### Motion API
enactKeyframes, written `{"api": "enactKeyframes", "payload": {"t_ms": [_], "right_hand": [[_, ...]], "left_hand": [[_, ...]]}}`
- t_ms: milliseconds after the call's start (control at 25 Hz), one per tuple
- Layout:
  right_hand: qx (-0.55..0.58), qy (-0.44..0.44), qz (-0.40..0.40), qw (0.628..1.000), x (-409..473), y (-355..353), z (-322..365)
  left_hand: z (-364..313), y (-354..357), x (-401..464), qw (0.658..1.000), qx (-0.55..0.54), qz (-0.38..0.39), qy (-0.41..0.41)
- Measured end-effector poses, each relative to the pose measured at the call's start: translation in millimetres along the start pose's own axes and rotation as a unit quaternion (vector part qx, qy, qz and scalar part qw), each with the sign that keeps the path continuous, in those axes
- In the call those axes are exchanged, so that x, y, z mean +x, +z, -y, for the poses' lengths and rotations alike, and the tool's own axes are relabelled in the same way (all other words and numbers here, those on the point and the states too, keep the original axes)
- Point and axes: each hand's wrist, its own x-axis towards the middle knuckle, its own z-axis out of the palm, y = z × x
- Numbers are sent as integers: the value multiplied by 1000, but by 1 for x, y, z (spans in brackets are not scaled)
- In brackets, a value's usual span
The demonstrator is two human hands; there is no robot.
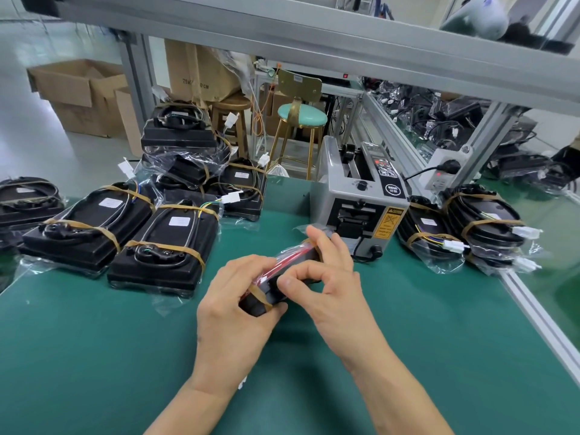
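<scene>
Bagged unit [290, 258]: we are gripping it in left hand [230, 306], right hand [332, 287] pinching; pressing tape [260, 293] flat seems wise.

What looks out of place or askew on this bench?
The pile of bagged units at back left is heaped unevenly, top unit tilted. Nothing spilled; the small unit between left hand and right hand seems intact.

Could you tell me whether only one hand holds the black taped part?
No: the left hand grips the near end of the black taped part while the right hand pinches it too.
</scene>
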Motion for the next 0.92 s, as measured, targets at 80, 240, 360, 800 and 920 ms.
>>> {"api": "enactKeyframes", "payload": {"t_ms": [80, 240, 360, 800, 920], "right_hand": [[-8, 8, 6, 1000, 0, 1, 2], [-25, 19, -2, 999, 2, 3, 6], [-35, 20, -12, 999, 2, 5, 7], [-10, 10, -37, 999, 3, 11, 1], [-20, -1, -43, 999, 3, 13, 0]], "left_hand": [[0, 0, 0, 1000, -1, -3, 2], [2, 1, -1, 1000, -2, 0, -3], [3, 1, -1, 1000, 4, 1, 0], [3, 2, 0, 1000, 3, -1, 8], [3, 2, 0, 1000, 3, 0, 4]]}}
